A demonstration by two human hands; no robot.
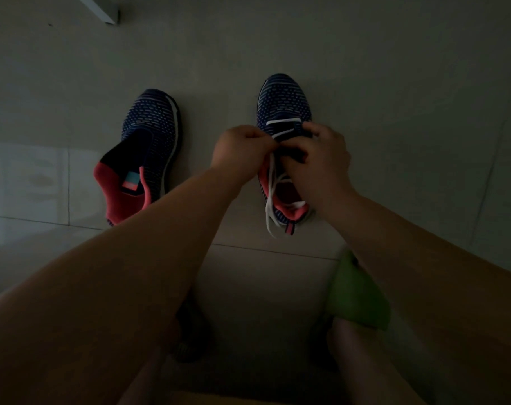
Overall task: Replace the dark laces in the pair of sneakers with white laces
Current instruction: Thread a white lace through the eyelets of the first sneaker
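both hands [280, 153] on white lace [270, 197]

Dim indoor room (home?), tiled floor [365, 54]

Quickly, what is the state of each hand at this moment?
Left hand: fingers curled, pinching the flat white lace at the navy knit sneaker on the right.
Right hand: curled on the same sneaker's tongue area; exact hold cannot be told.
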